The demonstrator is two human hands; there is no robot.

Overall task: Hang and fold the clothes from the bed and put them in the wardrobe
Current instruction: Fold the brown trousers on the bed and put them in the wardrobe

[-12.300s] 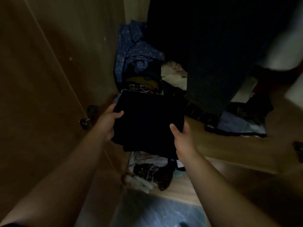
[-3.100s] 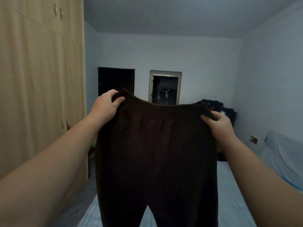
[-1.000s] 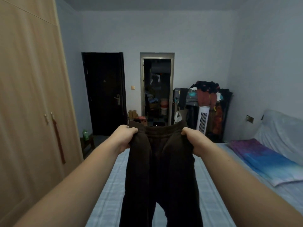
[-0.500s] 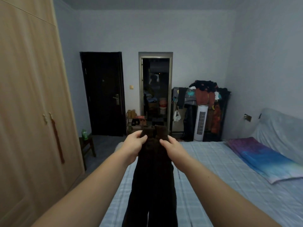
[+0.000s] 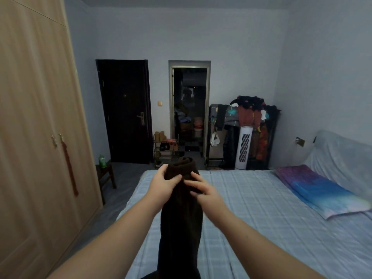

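Now the dark brown pants (image 5: 181, 214), held wide a moment ago, hang folded in half above the bed's (image 5: 251, 208) foot edge, left hand (image 5: 164, 185) pinching the waistband, right hand (image 5: 201, 190) spread against it.

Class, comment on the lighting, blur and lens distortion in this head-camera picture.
Head view: dim, bluish, even light with no glare; the dark trousers lose fold detail; the right hand is slightly motion-blurred; the wide lens makes the wardrobe lean at the left edge.
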